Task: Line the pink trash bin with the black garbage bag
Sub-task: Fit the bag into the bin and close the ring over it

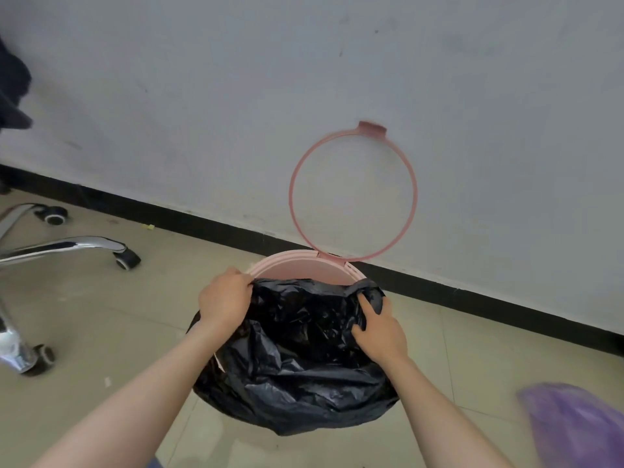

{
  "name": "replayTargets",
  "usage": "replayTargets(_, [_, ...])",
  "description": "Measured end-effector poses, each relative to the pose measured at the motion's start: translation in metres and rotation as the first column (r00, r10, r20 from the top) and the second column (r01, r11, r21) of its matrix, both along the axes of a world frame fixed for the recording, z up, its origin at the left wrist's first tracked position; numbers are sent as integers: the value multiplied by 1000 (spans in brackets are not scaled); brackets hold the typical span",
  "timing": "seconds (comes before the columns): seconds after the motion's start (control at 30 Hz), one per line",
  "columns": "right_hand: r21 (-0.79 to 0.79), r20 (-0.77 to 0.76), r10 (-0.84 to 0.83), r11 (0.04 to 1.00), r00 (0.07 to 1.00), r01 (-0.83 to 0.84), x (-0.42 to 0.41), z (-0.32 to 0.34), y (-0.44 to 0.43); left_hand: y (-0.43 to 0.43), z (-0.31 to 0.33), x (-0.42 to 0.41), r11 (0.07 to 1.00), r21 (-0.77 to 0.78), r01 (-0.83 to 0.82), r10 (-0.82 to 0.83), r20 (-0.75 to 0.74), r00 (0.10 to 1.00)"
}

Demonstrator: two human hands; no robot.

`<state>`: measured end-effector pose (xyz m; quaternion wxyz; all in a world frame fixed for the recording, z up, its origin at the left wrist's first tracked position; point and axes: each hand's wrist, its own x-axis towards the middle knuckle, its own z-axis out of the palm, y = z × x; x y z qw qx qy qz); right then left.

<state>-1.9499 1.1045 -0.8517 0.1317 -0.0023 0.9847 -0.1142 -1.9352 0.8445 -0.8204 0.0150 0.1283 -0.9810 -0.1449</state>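
Black garbage bag (297, 359) over bin rim (297, 260)

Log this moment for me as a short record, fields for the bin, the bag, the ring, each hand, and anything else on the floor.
bin: pink trash bin, far rim bare
ring: pink ring flipped up against the wall
bag: black garbage bag draped over the near rim, not yet over the far rim
left hand: left hand gripping the bag's edge
right hand: right hand gripping the bag's edge
floor: office chair base on the left, purple bag lower right
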Motion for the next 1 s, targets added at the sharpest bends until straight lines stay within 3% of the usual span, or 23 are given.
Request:
replayTargets(0.1, [5, -11, 15, 1000, 1000, -15, 0, 0, -1, -14, -1, -22, 955, 289, -68, 86, -49, 995])
replayTargets(0.23, [19, -25, 50, 999, 998, -49, -3, 0, -7, -26, -4, -55, 883, 451, -129, 165, -42, 985])
replayTargets(0.37, [36, -21, 42, 999, 999, -41, -2, -4, -8, -36, -17, -92, 708, 656, -260, 300, 54, 952])
replayTargets(0.53, [59, -53, 21, 998, 998, -17, 0, -9, -12, -36, -35, -110, 643, 651, -404, 393, 172, 903])
replayTargets(0.63, [78, -59, 4, 997, 998, 1, 1, -12, -12, -30, -35, -121, 613, 628, -479, 339, 339, 878])
replayTargets(0.73, [96, -56, -4, 995, 998, 9, 3, -9, -4, -26, -25, -125, 375, 830, -413, 244, 341, 908])
replayTargets(0.77, [107, -46, -5, 994, 999, 10, 4, -8, -1, -23, -23, -122, 390, 857, -336, 226, 265, 937])
replayTargets(0.8, [119, -35, 0, 993, 999, 4, 5, -8, 2, -20, -20, -115, 531, 815, -232, 179, 160, 971])
replayTargets(0.87, [130, -20, 26, 991, 999, -23, 6, -8, 4, -13, -20, -100, 840, 541, 48, 5, -95, 995])
replayTargets(0.9, [124, -18, 36, 992, 999, -33, 5, -9, 1, -8, -20, -91, 899, 407, 161, -112, -142, 984])
replayTargets(1.0, [101, -15, 43, 994, 999, -41, 1, -9, -12, -5, -26, -82, 946, 119, 300, -305, 20, 952])
